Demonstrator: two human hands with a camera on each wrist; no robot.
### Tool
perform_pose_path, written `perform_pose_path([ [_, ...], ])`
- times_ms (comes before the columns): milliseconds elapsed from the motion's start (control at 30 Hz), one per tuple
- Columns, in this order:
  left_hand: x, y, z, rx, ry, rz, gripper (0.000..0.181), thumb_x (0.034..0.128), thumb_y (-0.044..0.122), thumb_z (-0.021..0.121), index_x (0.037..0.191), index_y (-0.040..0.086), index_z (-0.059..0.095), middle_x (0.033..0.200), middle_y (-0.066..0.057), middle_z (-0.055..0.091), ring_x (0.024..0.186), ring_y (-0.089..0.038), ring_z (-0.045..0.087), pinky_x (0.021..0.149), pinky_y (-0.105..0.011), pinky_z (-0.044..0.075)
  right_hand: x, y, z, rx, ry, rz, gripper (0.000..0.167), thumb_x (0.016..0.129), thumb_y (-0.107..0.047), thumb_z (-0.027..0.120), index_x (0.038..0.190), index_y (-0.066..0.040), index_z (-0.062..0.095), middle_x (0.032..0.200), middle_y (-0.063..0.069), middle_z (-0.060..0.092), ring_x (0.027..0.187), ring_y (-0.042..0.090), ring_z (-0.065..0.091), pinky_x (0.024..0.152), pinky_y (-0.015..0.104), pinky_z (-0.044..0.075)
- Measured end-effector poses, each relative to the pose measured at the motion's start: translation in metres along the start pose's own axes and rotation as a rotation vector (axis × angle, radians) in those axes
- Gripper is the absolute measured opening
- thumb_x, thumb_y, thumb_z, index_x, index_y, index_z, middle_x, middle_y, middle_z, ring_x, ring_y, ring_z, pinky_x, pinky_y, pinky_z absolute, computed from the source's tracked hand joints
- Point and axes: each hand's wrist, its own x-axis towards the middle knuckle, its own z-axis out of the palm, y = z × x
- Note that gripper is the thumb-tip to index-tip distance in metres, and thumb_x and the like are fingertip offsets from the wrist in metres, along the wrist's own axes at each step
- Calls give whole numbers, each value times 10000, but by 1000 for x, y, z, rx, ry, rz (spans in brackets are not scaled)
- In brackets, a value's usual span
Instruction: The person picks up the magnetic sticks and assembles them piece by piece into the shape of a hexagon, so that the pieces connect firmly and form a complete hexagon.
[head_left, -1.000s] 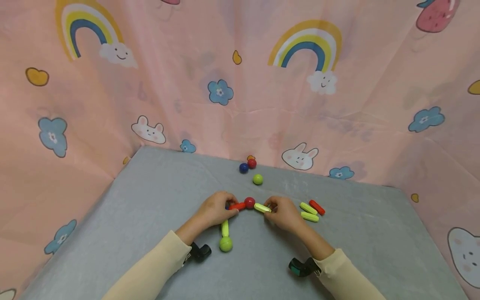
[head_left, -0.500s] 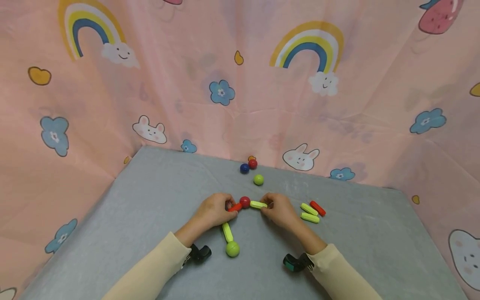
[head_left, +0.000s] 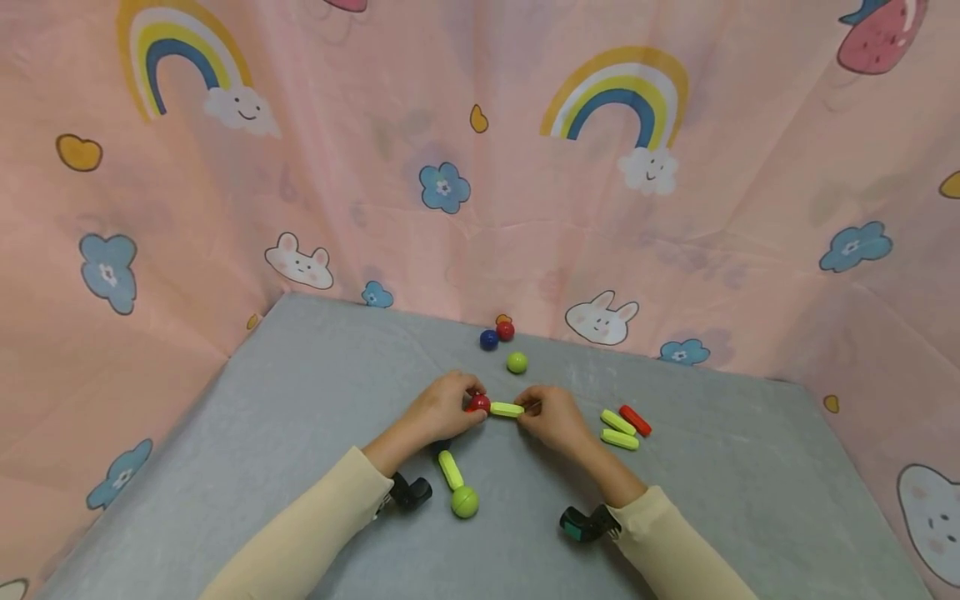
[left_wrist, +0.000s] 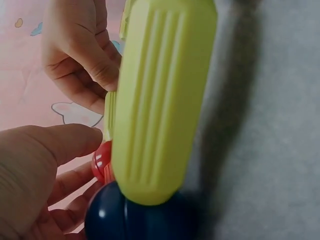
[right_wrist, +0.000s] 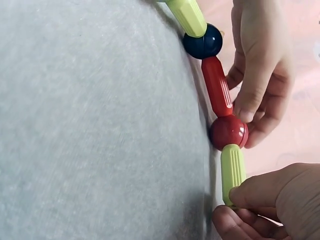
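Note:
A joined chain shows whole in the right wrist view: a yellow-green rod (right_wrist: pixel 186 16), dark blue ball (right_wrist: pixel 202 42), red rod (right_wrist: pixel 217 85), red ball (right_wrist: pixel 229 133) and another yellow-green rod (right_wrist: pixel 232 167). My left hand (head_left: pixel 441 407) holds the red ball (head_left: pixel 481 404) where the red rod meets it, thumb on the near side. With thumb and fingertips, my right hand (head_left: pixel 553 418) pinches the far end of the second yellow-green rod (head_left: pixel 507 409). Below my left hand, the first rod (head_left: pixel 451 470) ends in a green ball (head_left: pixel 465 502). In the left wrist view the blue ball (left_wrist: pixel 137 217) is close up.
On the grey cloth (head_left: pixel 337 350), a blue ball (head_left: pixel 489 339), a red ball (head_left: pixel 506 331) and a green ball (head_left: pixel 517 362) lie at the back. Two yellow-green rods (head_left: pixel 619 439) and a red rod (head_left: pixel 635 420) lie right of my right hand. A pink patterned curtain (head_left: pixel 510 242) hangs behind.
The red ball and its yellow-green rod have shifted left, and my right hand with them. My left hand has slid from the red rod onto the red ball. The green-ball end has swung right and nearer.

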Motion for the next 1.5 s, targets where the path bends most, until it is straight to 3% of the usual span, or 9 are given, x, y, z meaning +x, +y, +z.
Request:
perform_pose_path([
  [300,8,-2,4,34,2,35,202,823,193,730,1011,120,722,960,-69,622,861,-170,544,750,-306,466,4,-4,3,14,10,-11,163,782,19,704,942,-4,723,897,112,717,797,201,680,697,325,560],
  [533,11,-2,5,48,16,53,146,811,135,719,955,116,731,927,-77,627,848,-185,557,757,-318,473,12,-3,-4,48,-28,-4,178,803,-26,687,979,-6,704,948,127,710,848,242,685,708,339,559],
  [833,12,-3,3,27,14,43,148,818,116,708,965,108,724,935,-85,625,838,-178,554,749,-308,481,36,5,-17,-19,51,28,232,800,-113,695,1010,-16,671,966,144,698,886,291,678,754,405,551],
  [1200,10,-5,6,1,7,11,135,829,134,709,964,129,724,965,-77,624,859,-169,549,761,-308,489,60,19,-15,-36,87,23,356,795,-144,714,1112,4,649,1067,242,667,927,358,674,790,450,536],
  [1500,10,-4,6,10,9,6,150,826,148,719,975,130,726,959,-72,624,855,-167,554,762,-301,490,74,24,-10,-119,29,39,398,826,-206,715,1177,-37,631,1123,204,661,1004,334,649,842,456,520],
])
